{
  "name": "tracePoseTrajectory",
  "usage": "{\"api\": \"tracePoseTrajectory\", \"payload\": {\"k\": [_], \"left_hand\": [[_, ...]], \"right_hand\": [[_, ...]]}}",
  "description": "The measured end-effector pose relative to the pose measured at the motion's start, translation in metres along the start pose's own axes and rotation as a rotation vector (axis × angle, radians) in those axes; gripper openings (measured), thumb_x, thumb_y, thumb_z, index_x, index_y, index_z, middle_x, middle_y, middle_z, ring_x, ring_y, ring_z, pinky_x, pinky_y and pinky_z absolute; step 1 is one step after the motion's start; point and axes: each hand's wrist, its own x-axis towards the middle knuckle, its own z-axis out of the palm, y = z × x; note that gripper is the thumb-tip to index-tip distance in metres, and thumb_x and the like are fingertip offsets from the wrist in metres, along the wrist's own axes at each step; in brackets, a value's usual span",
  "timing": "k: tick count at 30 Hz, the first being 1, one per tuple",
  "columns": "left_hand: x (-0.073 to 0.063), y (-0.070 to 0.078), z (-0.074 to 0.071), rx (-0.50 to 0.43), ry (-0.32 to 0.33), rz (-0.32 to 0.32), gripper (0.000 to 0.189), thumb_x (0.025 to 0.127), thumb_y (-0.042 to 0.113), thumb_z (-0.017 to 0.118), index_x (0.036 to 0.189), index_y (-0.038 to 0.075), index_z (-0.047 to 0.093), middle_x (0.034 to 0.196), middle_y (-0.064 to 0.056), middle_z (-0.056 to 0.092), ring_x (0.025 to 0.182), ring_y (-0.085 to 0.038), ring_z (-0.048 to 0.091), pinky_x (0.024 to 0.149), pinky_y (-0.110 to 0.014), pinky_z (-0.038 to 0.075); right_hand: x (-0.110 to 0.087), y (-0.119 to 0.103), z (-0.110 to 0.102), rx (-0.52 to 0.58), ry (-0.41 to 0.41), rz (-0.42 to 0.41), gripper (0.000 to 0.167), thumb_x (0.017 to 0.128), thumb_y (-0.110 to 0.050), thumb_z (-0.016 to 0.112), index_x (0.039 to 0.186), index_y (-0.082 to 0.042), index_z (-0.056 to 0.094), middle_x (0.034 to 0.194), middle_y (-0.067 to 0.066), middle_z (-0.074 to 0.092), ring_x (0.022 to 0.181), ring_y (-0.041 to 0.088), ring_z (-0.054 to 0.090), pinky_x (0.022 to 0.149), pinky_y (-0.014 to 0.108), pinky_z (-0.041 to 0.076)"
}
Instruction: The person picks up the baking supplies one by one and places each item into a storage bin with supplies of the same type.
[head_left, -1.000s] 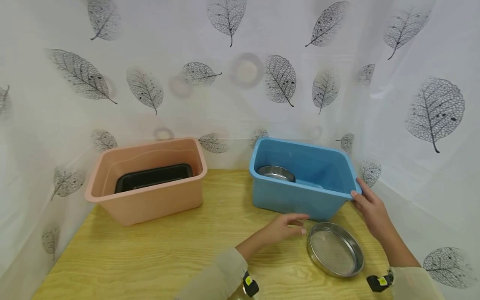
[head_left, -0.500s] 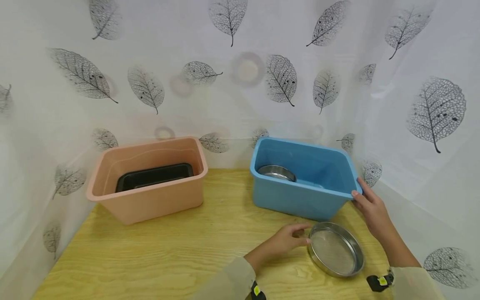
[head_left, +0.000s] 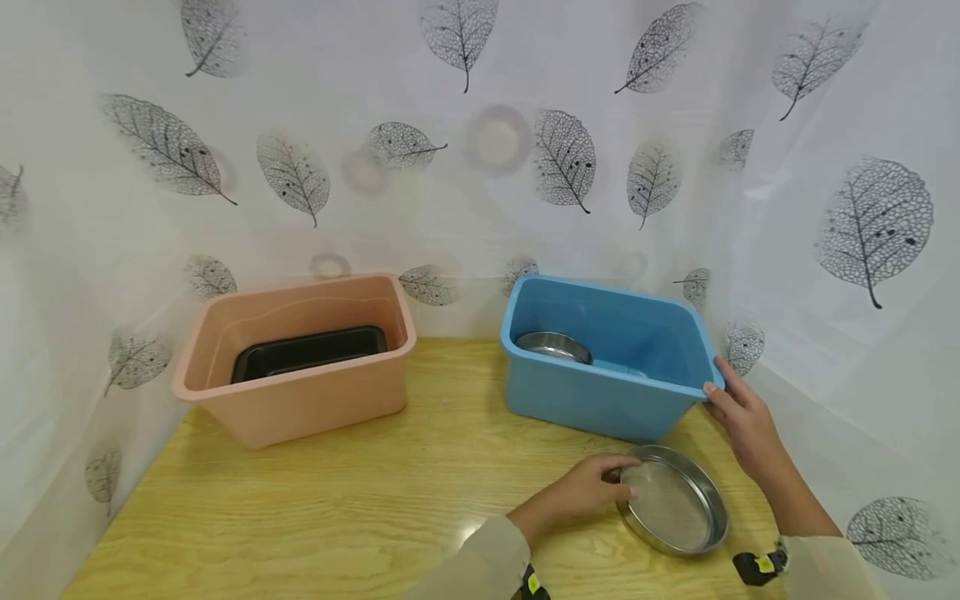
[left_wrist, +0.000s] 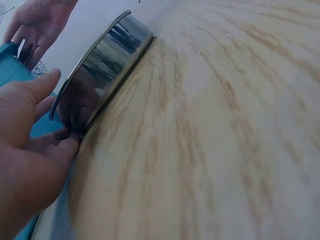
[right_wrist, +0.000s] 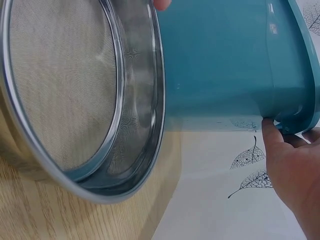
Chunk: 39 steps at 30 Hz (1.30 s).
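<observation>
A round metal sieve (head_left: 667, 500) with a fine mesh (right_wrist: 65, 75) lies on the table in front of the blue plastic bin (head_left: 592, 400). My left hand (head_left: 585, 492) is at the sieve's left edge, thumb and fingers reaching round its wall; in the left wrist view, fingertips touch the bottom edge of the shiny side (left_wrist: 102, 65). My right hand (head_left: 746, 425) holds the bin by its near right corner, and the right wrist view shows the thumb (right_wrist: 272, 132) against the outer wall below the rim. A second round metal sieve or pan (head_left: 555, 346) sits inside the bin's left part.
At the left stands a pink plastic bin (head_left: 300, 400) with a black rectangular tray (head_left: 307, 354) inside. Both bins rest on a wood-grain table (head_left: 300, 508). A white curtain (head_left: 480, 225) with printed leaves hangs behind and along the sides.
My left hand has moved right and slightly down, from beside the sieve to its left edge, its fingertips now overlapping the rim. The right hand and both bins have stayed put.
</observation>
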Motion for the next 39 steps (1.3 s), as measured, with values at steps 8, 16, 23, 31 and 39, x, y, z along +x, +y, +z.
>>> {"api": "tracePoseTrajectory", "payload": {"k": [8,16,23,31,39], "left_hand": [[0.001,-0.002,0.001,0.043,-0.003,-0.012,0.050,0.098,0.030,0.067,0.146,0.025,0.055,0.149,0.011,0.051,0.138,-0.006,0.045,0.110,-0.026,0.042],[-0.001,-0.004,-0.003,0.148,-0.003,-0.016,0.054,0.098,0.036,0.067,0.149,0.031,0.050,0.152,0.011,0.047,0.144,-0.009,0.040,0.117,-0.031,0.037],[-0.006,0.000,-0.006,0.195,-0.021,-0.009,0.056,0.098,0.037,0.066,0.150,0.034,0.047,0.156,0.011,0.043,0.146,-0.011,0.037,0.116,-0.032,0.038],[-0.010,0.003,-0.013,0.204,0.002,-0.008,0.059,0.097,0.035,0.068,0.150,0.039,0.044,0.154,0.013,0.044,0.143,-0.008,0.041,0.113,-0.031,0.041],[-0.014,0.000,-0.016,0.145,0.023,0.008,0.056,0.097,0.033,0.069,0.149,0.037,0.048,0.156,0.011,0.042,0.145,-0.011,0.040,0.115,-0.032,0.040]], "right_hand": [[0.002,0.000,0.000,-0.004,0.005,0.004,0.070,0.108,-0.019,0.047,0.162,-0.008,0.004,0.166,0.022,-0.012,0.154,0.033,0.005,0.095,0.004,0.042],[0.001,0.003,0.001,-0.012,-0.001,-0.003,0.071,0.108,-0.020,0.048,0.162,-0.006,0.004,0.166,0.024,-0.011,0.152,0.040,0.004,0.093,0.004,0.043],[0.001,0.001,-0.001,-0.035,0.003,0.007,0.071,0.108,-0.021,0.048,0.162,-0.008,0.004,0.166,0.025,-0.010,0.152,0.040,0.006,0.093,0.004,0.043],[0.002,0.001,-0.001,-0.050,0.016,0.014,0.071,0.108,-0.022,0.048,0.162,-0.009,0.005,0.166,0.024,-0.010,0.152,0.043,0.004,0.091,0.003,0.043],[0.002,0.002,-0.001,-0.054,0.025,0.005,0.070,0.108,-0.022,0.049,0.162,-0.009,0.007,0.166,0.023,-0.008,0.152,0.042,0.005,0.090,0.003,0.043]]}}
